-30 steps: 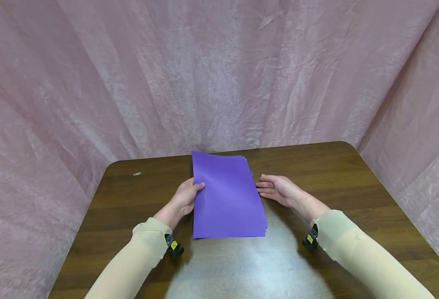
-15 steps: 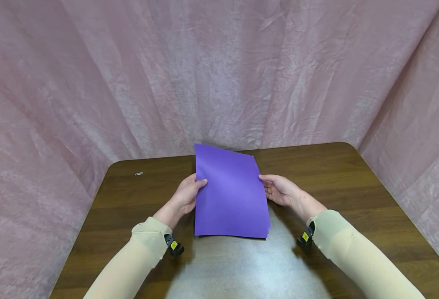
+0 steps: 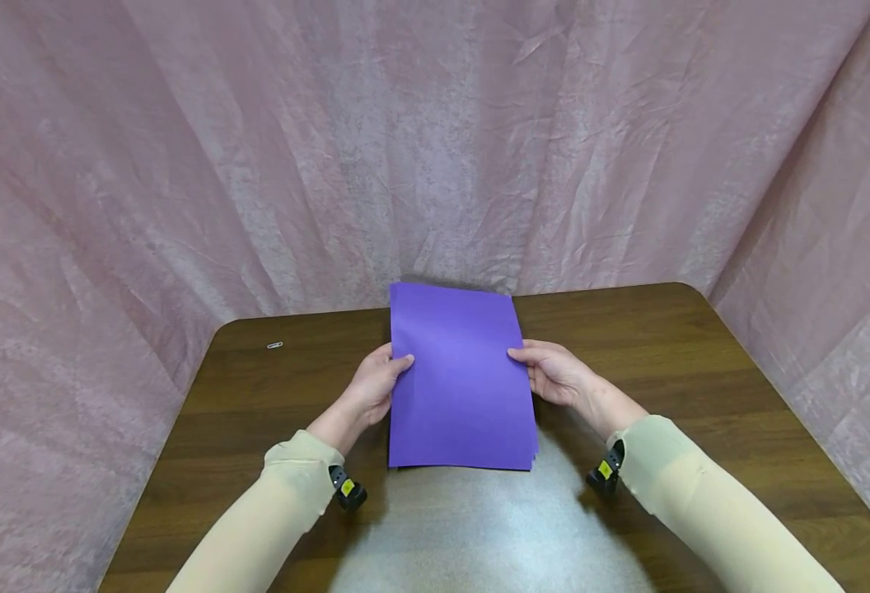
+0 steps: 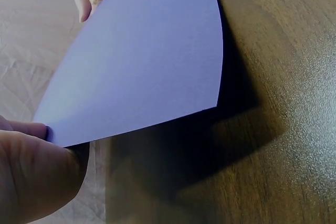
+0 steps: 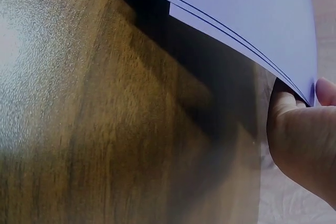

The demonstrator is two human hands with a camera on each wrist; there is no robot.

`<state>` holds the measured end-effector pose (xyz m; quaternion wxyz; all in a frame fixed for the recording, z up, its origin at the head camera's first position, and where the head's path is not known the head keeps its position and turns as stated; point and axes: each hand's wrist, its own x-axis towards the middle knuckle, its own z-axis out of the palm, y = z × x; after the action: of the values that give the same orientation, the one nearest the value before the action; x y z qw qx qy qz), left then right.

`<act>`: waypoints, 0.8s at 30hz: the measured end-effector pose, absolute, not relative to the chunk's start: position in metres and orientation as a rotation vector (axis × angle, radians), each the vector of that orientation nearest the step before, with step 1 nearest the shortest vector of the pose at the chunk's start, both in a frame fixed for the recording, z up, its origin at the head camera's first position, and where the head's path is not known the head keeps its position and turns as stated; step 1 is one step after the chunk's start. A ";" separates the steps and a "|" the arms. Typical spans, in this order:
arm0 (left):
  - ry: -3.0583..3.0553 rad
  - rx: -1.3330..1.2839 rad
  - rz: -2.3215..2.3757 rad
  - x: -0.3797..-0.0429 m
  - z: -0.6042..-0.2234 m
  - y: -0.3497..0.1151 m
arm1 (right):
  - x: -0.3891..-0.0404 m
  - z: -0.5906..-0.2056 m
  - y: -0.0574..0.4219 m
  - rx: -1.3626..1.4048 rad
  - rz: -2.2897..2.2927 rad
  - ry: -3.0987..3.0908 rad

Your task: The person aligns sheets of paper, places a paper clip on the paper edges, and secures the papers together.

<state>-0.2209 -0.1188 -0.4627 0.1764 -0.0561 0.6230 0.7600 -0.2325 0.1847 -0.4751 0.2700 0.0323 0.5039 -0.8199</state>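
Several purple paper sheets point(image 3: 460, 383) are held in a loose stack above the table, between both hands. My left hand point(image 3: 371, 385) pinches the left long edge, thumb on top and fingers beneath. On the opposite edge my right hand point(image 3: 556, 375) grips the sheets the same way, its thumb lying over the top sheet. In the right wrist view the sheets' edges point(image 5: 210, 27) are slightly staggered and fanned at one corner. The left wrist view shows the top sheet point(image 4: 142, 61) bowed, with a dark shadow below it.
A small paper clip point(image 3: 275, 345) lies at the back left of the brown wooden table point(image 3: 250, 445). Pink curtains point(image 3: 435, 148) hang behind the table and along its sides.
My right hand has moved left to the sheets and now grips their right edge. The stack has shifted slightly right and away, and its far edge has come up more level.
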 end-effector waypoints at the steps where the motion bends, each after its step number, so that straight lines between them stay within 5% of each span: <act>1: 1.765 -0.158 2.152 -0.221 -0.462 -0.119 | -0.233 -0.474 0.184 0.093 -2.209 1.363; 24: 1.824 -0.159 2.136 -0.225 -0.460 -0.119 | -0.235 -0.460 0.182 0.043 -2.166 1.552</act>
<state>-0.2248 -0.1188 -0.4602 0.1631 -0.0556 0.6397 0.7491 -0.2351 0.1824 -0.4596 0.2360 0.0157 0.5658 -0.7899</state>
